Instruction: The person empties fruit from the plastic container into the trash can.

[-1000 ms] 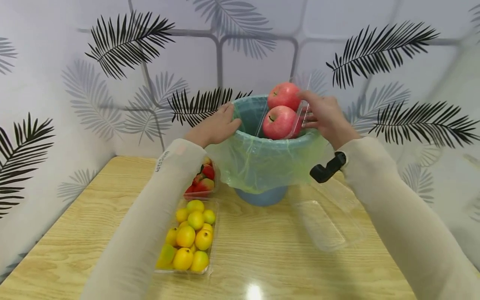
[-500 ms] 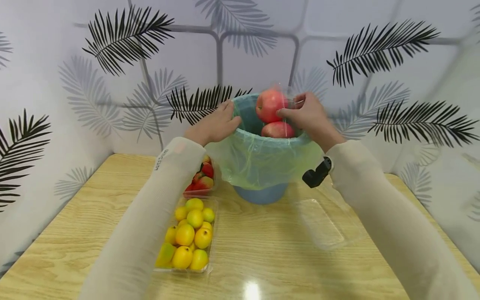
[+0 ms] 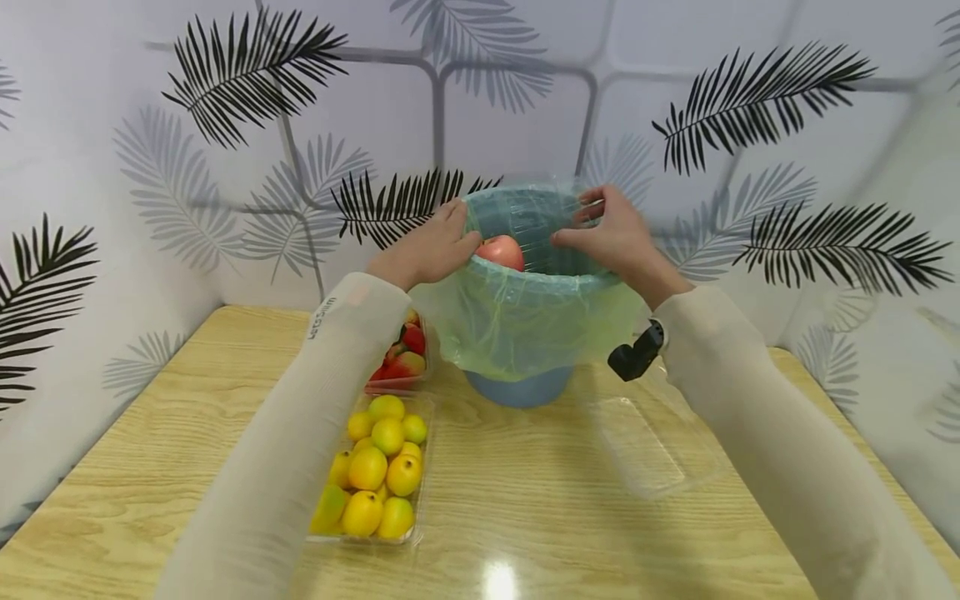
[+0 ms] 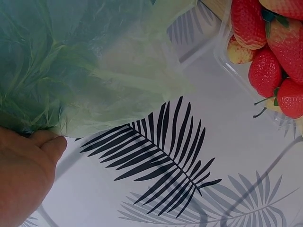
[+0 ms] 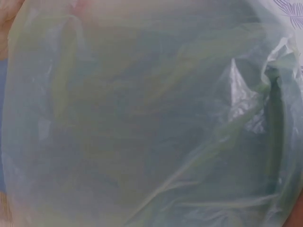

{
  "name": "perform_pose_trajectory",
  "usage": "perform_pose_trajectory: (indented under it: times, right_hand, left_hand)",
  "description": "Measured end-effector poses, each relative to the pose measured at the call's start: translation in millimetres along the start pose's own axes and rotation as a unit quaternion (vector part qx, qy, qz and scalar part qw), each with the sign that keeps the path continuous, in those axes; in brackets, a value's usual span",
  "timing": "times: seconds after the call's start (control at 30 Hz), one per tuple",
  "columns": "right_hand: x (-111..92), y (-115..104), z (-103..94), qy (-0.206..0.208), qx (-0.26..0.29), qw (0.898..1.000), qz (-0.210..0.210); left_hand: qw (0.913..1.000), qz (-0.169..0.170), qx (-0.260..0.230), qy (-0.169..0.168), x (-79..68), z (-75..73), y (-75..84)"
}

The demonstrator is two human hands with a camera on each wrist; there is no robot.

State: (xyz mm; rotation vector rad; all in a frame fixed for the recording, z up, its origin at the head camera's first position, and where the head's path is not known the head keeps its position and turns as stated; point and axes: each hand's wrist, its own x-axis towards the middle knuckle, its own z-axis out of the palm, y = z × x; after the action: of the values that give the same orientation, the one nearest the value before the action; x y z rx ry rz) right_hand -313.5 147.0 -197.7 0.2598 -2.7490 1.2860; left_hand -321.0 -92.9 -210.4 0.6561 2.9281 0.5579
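A blue bin (image 3: 517, 392) stands on the table, lined with a pale green plastic bag (image 3: 525, 329) folded over its rim. My left hand (image 3: 427, 250) grips the rim on the left; the left wrist view shows its fingers (image 4: 53, 144) at the bag's edge. At the right of the opening, my right hand (image 3: 618, 242) holds a clear plastic box (image 3: 536, 225) tilted into the bin. One red apple (image 3: 501, 252) shows inside by the left rim. The bag fills most of the right wrist view, hiding the right hand's grip.
A clear box of yellow fruit (image 3: 375, 475) lies left of the middle. Behind it is a box of strawberries (image 3: 405, 364), partly covered by my left sleeve. An open clear plastic container (image 3: 645, 446) lies on the table at the right. A patterned backdrop (image 3: 517, 108) stands behind.
My right hand has moved left and tipped the clear box. Two apples have left it; one shows low at the bin's left, the other is out of sight. The left hand has stayed put.
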Motion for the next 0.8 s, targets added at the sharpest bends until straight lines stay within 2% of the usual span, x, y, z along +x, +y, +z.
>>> perform_pose_trajectory:
  times: [0.27,0.5,0.67,0.8]
  right_hand:
    - [2.3,-2.9,-1.3,0.016,0.023,1.000,0.009]
    - [1.0,-1.7,-2.0,0.043,0.099,0.994,0.000]
    - [-1.1,2.8,-5.3,0.051,0.115,0.992,-0.007]
    - [-3.4,7.4,-12.6,0.066,0.149,0.987,0.005]
  left_hand:
    - [1.0000,-0.001,-0.009,-0.001,-1.8,-2.5,-3.8]
    - [0.9999,-0.003,-0.012,0.000,-1.9,-3.5,-5.9]
    - [0.9998,-0.007,-0.019,0.001,-0.5,-1.2,-5.0]
    - [0.9997,-0.009,-0.023,0.002,0.2,0.7,-2.7]
